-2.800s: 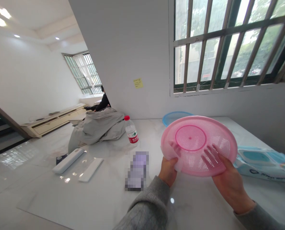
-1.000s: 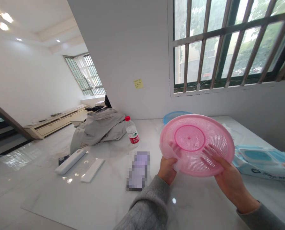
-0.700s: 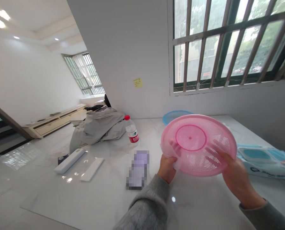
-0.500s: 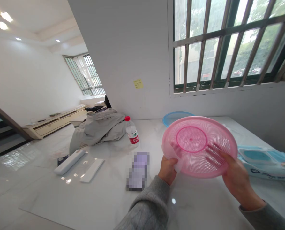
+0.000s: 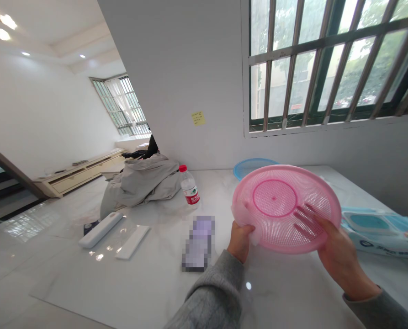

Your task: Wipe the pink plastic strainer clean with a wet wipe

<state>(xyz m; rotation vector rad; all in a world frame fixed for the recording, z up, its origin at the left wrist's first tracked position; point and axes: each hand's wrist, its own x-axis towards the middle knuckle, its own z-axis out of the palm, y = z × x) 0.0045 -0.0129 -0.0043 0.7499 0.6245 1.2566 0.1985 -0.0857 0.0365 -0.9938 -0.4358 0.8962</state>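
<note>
I hold a round pink mesh basket (image 5: 282,201) tilted toward me above the white marble table (image 5: 149,274). My left hand (image 5: 240,240) is closed on its lower left rim, pressing a white wipe (image 5: 255,235) against the mesh. My right hand (image 5: 337,256) grips the lower right rim, with its fingers showing through the mesh from behind. Both arms wear grey sleeves.
A blue basket (image 5: 250,167) lies behind the pink one. A pack of wet wipes (image 5: 378,228) lies at the right. A water bottle (image 5: 189,186), a grey jacket (image 5: 142,183), two white bars (image 5: 113,233) and a blurred flat object (image 5: 197,244) lie to the left.
The pink basket has turned and shifted slightly in my hands. My left fingers have slid down toward the rim, and my right hand has shifted along the lower right rim.
</note>
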